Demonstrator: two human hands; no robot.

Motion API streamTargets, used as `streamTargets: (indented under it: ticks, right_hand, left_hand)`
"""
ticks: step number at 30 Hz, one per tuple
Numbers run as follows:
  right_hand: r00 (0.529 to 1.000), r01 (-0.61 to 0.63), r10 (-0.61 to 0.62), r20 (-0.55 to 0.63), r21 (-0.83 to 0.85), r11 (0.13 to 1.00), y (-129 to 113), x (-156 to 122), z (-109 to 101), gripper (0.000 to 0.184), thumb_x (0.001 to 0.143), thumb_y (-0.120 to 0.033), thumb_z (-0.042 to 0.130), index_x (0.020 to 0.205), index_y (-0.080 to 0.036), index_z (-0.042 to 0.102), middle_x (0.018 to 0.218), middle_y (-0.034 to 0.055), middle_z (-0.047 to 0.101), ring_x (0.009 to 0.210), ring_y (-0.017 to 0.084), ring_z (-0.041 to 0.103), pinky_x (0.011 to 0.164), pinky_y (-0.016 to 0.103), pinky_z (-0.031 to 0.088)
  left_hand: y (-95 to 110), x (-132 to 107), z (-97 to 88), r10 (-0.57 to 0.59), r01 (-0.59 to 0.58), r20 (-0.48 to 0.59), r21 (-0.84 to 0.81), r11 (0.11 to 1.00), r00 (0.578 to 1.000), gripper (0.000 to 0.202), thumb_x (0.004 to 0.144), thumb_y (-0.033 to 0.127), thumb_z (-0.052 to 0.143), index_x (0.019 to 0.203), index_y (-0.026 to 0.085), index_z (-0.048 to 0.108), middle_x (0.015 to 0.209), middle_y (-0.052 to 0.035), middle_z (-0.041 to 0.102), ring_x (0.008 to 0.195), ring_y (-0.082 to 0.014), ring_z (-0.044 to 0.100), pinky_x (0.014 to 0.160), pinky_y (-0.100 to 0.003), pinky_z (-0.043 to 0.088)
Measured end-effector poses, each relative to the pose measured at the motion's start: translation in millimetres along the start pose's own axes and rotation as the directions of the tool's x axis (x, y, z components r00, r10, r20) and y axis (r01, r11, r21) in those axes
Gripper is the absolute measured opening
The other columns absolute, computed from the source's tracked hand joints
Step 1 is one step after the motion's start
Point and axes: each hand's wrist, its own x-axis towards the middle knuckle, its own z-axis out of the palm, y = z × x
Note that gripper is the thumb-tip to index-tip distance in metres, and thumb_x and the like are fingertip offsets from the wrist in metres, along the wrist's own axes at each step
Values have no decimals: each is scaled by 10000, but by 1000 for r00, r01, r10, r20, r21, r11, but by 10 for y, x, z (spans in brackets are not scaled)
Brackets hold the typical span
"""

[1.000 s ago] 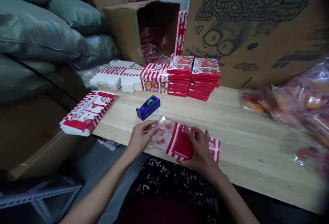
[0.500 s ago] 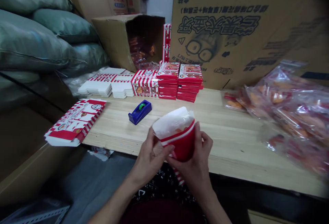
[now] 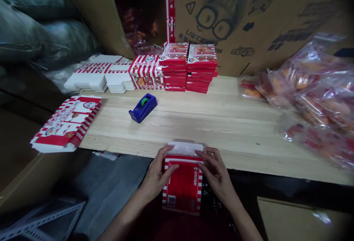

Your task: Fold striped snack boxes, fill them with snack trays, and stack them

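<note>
A red-and-white striped carton (image 3: pixel 182 185) is between my two hands at the table's front edge, its red printed panel facing up and a barcode near its lower left corner. Its white end flap (image 3: pixel 184 148) points away from me. My left hand (image 3: pixel 158 172) grips the carton's left side near that end, thumb lying on the panel. On the right, my right hand (image 3: pixel 217 169) holds the opposite top corner, fingers at the flap and thumb on the edge. Beyond them, a blue tape dispenser (image 3: pixel 143 108) with a green core stands on the table.
Stacked red boxes (image 3: pixel 188 67) stand at the back beside flat white-and-red cartons (image 3: pixel 94 73). More flat cartons (image 3: pixel 68 123) lie at the left edge. Clear bags of orange pieces (image 3: pixel 318 97) are piled on the right. A big cardboard box (image 3: pixel 235 23) rises behind the wooden table (image 3: pixel 221 123).
The carton has been lowered and turned from upright with its mouth open to lying with its panel facing up. Both hands have moved down with it, and the view has tilted downward.
</note>
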Motion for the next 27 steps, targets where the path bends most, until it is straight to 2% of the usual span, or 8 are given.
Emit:
streamTargets:
  ticks: [6,10,13,16,18,21,23,27]
  right_hand:
    - [989,73,-65,130,-64,995,-88,-15,-56,293,1027,-282,578,1293,-341,686,1238,84,510,1242,256,543,1078,457,488]
    - [991,69,-56,123,-105,992,-108,-20,11,146,1008,-299,614,1116,-270,709,1186,85,521,1178,258,565,1028,456,502]
    - [998,62,-58,32,-122,991,-122,-39,72,117,1008,-295,612,944,-239,692,1097,69,529,1065,242,589,946,432,518]
    - [996,80,-86,-39,-127,989,-147,-78,96,88,1001,-254,620,958,-249,696,1070,60,527,1030,234,589,895,410,519]
    - [993,95,-103,-60,-127,987,-162,-108,100,74,990,-228,634,987,-259,701,1075,58,520,1038,232,580,876,394,518]
    - [991,107,-116,-65,-127,986,-169,-132,110,73,981,-214,646,985,-261,701,1083,58,507,1060,232,559,871,383,517]
    - [991,105,-115,-63,-132,986,-160,-133,121,81,982,-212,644,984,-267,703,1080,54,504,1061,230,551,868,380,518]
    - [993,87,-99,-72,-153,984,-139,-134,128,96,983,-213,644,991,-281,711,1087,49,506,1089,237,539,902,406,511]
  left_hand:
    - [102,20,-211,43,-63,145,131,989,989,341,973,305,680,1303,278,604,1272,-83,676,1201,-252,632,1043,-416,502]
    - [135,32,-200,61,-88,180,145,985,982,215,986,294,656,1192,239,680,1156,-86,687,1149,-247,628,1031,-410,497]
    - [143,24,-173,48,-64,135,119,991,990,181,988,300,647,1134,239,734,1184,-102,655,1157,-252,609,1023,-411,494]
    - [162,24,-156,-60,57,-16,-119,991,998,253,1000,340,625,1211,282,752,1397,-100,604,1295,-271,562,1110,-428,437]
    - [182,38,-128,-282,222,-83,-423,878,956,342,1001,406,619,1313,301,708,1414,-91,635,1274,-273,603,1103,-422,445]
    - [214,69,-54,-524,406,79,-733,546,848,398,940,474,696,1240,218,751,1193,-113,762,1079,-264,705,969,-370,517]
    - [232,79,-6,-525,449,188,-783,430,830,352,916,451,737,1127,174,789,1075,-114,789,972,-242,724,881,-331,534]
    - [261,42,22,-521,464,243,-814,350,818,255,903,379,767,1028,159,805,914,-81,800,772,-164,711,758,-261,538]
